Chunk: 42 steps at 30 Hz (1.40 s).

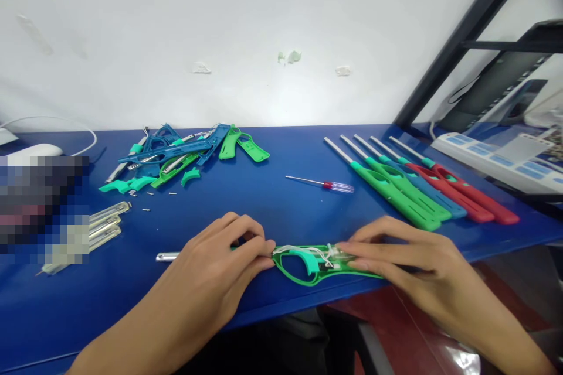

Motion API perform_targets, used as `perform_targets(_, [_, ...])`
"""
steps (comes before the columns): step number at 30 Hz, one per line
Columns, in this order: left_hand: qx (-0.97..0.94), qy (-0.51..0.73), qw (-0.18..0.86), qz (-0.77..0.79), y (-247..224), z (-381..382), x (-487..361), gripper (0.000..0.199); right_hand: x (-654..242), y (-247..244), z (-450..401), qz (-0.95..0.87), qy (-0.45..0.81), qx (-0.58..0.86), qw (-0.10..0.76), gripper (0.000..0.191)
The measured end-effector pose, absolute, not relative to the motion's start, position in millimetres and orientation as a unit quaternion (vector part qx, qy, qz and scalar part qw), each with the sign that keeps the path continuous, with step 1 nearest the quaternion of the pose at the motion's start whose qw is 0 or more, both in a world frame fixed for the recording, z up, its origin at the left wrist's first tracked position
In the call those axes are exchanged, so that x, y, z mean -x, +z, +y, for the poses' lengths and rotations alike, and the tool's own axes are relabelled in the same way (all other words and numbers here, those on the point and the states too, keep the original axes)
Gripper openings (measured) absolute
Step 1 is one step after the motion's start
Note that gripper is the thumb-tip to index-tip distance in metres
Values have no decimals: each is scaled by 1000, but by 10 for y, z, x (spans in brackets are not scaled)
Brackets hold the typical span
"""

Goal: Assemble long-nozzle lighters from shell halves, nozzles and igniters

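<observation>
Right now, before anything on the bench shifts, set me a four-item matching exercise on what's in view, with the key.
Things
1. Screwdriver
2. Left hand
3. Curved piece in the open green casing
4. Right hand

Places, colours
A. Turquoise
B. At the casing's end farther from the metal tube
C. Lying on the blue table, behind the casing
D. At the casing's end nearer the metal tube

Pairs: 1-C, 2-D, 3-A, 4-B

Beyond the green casing (pixel 324 275), a screwdriver (pixel 328 184) interrupts open space between parts pile (pixel 171 151) and lighters (pixel 433 190)
</observation>
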<state>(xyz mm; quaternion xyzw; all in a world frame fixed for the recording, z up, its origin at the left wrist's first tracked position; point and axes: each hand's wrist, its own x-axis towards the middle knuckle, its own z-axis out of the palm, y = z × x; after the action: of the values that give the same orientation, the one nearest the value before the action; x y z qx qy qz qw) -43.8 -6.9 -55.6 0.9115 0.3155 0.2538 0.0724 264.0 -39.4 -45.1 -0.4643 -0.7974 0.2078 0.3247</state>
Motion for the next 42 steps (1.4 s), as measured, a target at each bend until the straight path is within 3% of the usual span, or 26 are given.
perform_targets(17, [-899, 266, 99, 334, -545, -61, 456, 14, -2610, -416, -552, -796, 212, 486, 292, 28])
perform_targets(26, [-897, 263, 88, 344, -514, -63, 444, 12, -2593, -404, -545, -793, 230, 490, 280, 21])
perform_targets(35, [-900, 260, 84, 341, -506, -60, 446, 13, -2576, -414, -633, -809, 257, 497, 178, 45])
perform_targets(42, [-901, 261, 87, 336, -513, -63, 450, 14, -2587, -447, -617, -818, 257, 478, 190, 44])
